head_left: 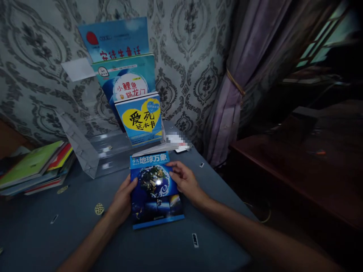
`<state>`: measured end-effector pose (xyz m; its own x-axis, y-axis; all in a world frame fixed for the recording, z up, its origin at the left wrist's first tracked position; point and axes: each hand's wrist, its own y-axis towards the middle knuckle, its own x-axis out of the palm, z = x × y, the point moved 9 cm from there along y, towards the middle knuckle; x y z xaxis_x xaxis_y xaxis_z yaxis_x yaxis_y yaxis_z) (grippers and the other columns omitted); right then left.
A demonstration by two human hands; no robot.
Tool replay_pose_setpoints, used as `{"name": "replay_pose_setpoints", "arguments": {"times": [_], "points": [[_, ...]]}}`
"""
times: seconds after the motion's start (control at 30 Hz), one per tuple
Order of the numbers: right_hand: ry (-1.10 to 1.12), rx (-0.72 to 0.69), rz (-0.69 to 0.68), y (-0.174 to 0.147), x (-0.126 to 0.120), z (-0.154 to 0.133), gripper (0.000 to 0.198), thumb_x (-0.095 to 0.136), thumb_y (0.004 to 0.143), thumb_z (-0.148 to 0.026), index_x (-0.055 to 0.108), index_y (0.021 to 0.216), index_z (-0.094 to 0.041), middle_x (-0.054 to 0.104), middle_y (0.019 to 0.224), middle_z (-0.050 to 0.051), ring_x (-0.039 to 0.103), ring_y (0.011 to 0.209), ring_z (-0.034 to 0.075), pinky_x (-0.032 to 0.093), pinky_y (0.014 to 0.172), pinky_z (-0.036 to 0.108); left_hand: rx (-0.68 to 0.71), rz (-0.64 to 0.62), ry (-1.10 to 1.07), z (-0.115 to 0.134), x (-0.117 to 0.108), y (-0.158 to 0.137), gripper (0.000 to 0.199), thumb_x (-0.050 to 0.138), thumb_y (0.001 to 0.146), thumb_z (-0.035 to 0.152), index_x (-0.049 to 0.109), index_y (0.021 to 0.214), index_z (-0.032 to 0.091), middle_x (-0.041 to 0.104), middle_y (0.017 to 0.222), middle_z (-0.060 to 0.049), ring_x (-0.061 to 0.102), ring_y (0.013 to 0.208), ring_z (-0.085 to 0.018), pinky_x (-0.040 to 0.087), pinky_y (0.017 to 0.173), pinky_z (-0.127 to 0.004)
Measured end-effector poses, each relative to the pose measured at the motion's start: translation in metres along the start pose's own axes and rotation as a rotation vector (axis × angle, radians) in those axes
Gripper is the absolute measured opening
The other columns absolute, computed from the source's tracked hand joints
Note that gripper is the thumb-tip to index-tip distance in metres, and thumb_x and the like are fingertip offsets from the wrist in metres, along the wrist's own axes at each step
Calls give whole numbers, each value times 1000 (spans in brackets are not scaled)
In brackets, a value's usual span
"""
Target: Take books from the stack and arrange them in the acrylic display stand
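Observation:
A dark blue book with an Earth picture on its cover [154,190] lies on the grey-blue table [85,234], its top end toward a clear acrylic display rack [85,147]. My left hand [123,200] grips the book's left edge. On the right edge, my right hand [184,179] holds it with fingers over the cover. Three books stand stepped in the rack: a blue one with a yellow heart [140,119] in front, a teal one [127,77] behind it, and a light blue one [115,37] at the back.
A pile of flat books [34,168] lies at the table's left. A white paper sheet [167,145] rests beside the rack. Small stickers dot the tabletop. A purple curtain [235,87] hangs to the right, with a dark wooden desk [297,162] beyond the table's edge.

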<state>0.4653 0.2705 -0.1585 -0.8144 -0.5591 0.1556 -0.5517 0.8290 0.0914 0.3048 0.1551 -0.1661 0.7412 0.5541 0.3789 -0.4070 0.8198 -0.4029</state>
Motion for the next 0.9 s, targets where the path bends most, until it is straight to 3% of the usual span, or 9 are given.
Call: {"name": "replay_pose_setpoints", "arguments": {"times": [0.13, 0.53, 0.9], "points": [[-14, -75, 22, 10, -7, -12, 26, 64, 84, -35, 57, 106, -23, 63, 82, 0, 59, 67, 14, 47, 58, 25, 59, -9, -14, 5, 7, 10, 52, 74, 82, 24, 64, 132, 21, 78, 116, -7, 74, 107, -26, 60, 96, -38], [-191, -284, 82, 37, -25, -37, 28, 63, 85, -39, 62, 107, -21, 69, 94, 4, 65, 84, 19, 52, 75, 33, 242, -131, -17, 20, 28, 37, 60, 85, 71, 40, 67, 125, 21, 78, 115, -7, 71, 109, -27, 56, 98, -39], [-299, -445, 73, 75, -13, -77, 22, 56, 88, -32, 63, 107, -22, 66, 91, 4, 64, 83, 19, 51, 76, 34, 459, -113, 73, 74, 37, 50, 56, 87, 65, 49, 72, 110, 19, 78, 107, -5, 69, 110, -26, 54, 97, -36]]}}
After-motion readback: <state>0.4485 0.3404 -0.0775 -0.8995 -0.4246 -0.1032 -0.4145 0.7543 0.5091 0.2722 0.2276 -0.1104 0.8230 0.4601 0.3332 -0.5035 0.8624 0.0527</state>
